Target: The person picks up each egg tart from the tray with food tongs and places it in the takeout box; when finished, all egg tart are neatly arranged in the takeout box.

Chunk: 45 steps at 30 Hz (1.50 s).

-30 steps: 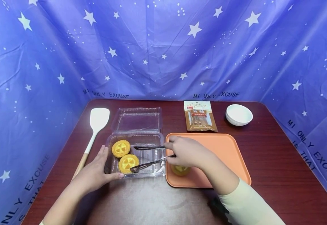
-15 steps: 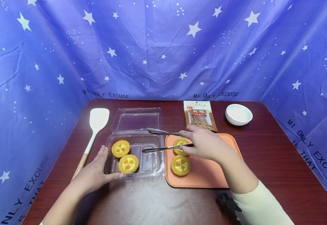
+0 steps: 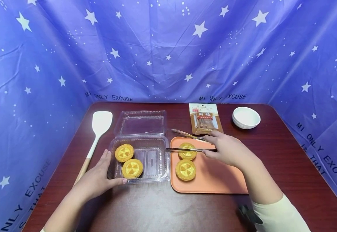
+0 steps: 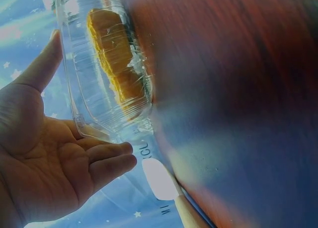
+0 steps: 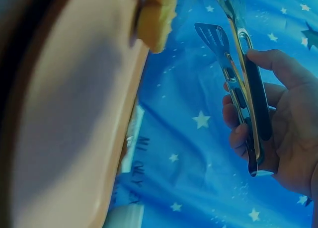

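Note:
My left hand (image 3: 95, 177) rests with straight fingers along the left side of a clear plastic container (image 3: 156, 172), its thumb at the front edge. Two yellow egg tarts lie in that container's left part, a rear tart (image 3: 124, 153) and a front tart (image 3: 132, 169). In my right hand (image 3: 227, 148) I hold metal tongs (image 5: 253, 99) with dark grips, their arms spread and nothing between the tips. They hover over an orange tray (image 3: 214, 183). Two more egg tarts sit at its left side: a rear one (image 3: 187, 155), partly covered by the tongs, and a front one (image 3: 185, 170).
The container's clear lid (image 3: 142, 124) lies folded back behind it. Left of it is a white spatula (image 3: 102, 124) with a wooden handle. Behind the tray are a brown and white packet (image 3: 205, 120) and, farther right, white bowls (image 3: 246, 118). A starry curtain (image 3: 168, 48) encloses the table.
My right hand has moved right and slightly back with the tongs, out of the container to above the tray. The tarts on the tray have come into view. My left hand stays put.

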### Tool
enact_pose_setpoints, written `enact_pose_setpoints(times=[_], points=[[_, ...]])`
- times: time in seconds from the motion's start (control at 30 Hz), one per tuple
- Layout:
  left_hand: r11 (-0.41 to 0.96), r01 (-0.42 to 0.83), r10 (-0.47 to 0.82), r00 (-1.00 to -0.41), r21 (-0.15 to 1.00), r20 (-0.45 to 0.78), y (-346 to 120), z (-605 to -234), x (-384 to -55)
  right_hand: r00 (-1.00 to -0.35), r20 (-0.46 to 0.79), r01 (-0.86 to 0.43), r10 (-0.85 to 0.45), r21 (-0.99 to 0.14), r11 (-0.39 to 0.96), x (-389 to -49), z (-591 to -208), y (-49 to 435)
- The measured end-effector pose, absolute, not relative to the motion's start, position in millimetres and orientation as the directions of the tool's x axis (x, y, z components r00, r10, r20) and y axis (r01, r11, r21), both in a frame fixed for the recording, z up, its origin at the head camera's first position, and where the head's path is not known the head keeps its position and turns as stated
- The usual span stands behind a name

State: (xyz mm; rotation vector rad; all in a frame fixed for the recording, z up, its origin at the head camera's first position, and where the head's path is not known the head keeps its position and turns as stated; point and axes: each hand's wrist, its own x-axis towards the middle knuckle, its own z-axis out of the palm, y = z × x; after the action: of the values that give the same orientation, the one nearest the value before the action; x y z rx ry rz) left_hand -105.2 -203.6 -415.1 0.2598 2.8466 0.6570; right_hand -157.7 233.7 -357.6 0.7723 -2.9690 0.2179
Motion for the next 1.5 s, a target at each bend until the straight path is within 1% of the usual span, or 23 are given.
enact_pose_setpoints(times=[0.1,0.53,0.83,1.0,1.3,1.5], points=[[0.885,0.129,0.221,-0.962,0.447,-0.159,-203,-416,-106,-0.879,0.091,-0.477,-0.468,-0.112,0.872,-157,-365,240],[0.886,0.123,0.215,-0.964,0.448,-0.160,-204,-416,-106,-0.894,0.046,-0.447,-0.446,-0.153,0.881,-152,-383,260],[0.888,0.127,0.217,-0.963,0.442,-0.159,-203,-417,-106,-0.906,0.043,-0.422,-0.421,-0.167,0.891,-143,-386,276],[0.889,0.124,0.215,-0.963,0.442,-0.162,-204,-416,-107,-0.913,0.014,-0.403,-0.407,-0.170,0.899,-140,-384,281],[0.889,0.124,0.214,-0.963,0.441,-0.161,-204,-416,-106,-0.891,0.066,-0.453,-0.449,-0.152,0.878,-142,-391,278],[0.888,0.123,0.214,-0.963,0.443,-0.162,-204,-416,-106,-0.891,0.065,-0.454,-0.450,-0.161,0.876,-143,-390,277]])
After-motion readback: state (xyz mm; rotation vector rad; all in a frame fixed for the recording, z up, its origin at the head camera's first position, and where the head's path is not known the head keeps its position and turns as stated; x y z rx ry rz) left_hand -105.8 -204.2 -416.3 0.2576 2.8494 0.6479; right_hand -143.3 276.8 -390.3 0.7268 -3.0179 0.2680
